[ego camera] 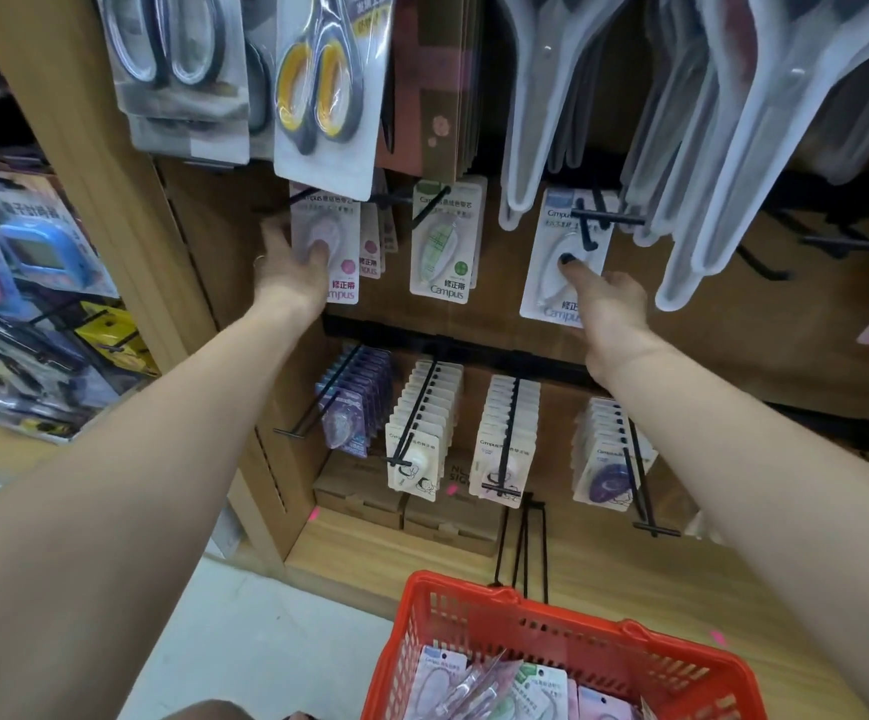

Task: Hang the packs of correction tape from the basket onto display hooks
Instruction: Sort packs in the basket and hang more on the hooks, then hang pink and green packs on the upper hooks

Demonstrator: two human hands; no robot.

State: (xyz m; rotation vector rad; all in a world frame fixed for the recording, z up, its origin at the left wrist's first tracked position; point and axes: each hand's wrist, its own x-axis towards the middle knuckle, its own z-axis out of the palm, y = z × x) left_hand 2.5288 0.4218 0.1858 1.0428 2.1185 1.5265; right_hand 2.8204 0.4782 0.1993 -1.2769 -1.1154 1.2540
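Both hands pinch hanging packs: left hand (286, 270) pink pack (327, 246), right hand (606, 298) blue pack (562, 257).

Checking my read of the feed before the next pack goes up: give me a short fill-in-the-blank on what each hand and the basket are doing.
1. The left hand holds a pack with a ____ dot at its hook.
2. The right hand holds the white-and-blue pack on the ____ row of hooks.
3. The pack with the green tape hangs ____ the two hands.
4. More packs lie in the ____ basket.

Missing words: pink; upper; between; red
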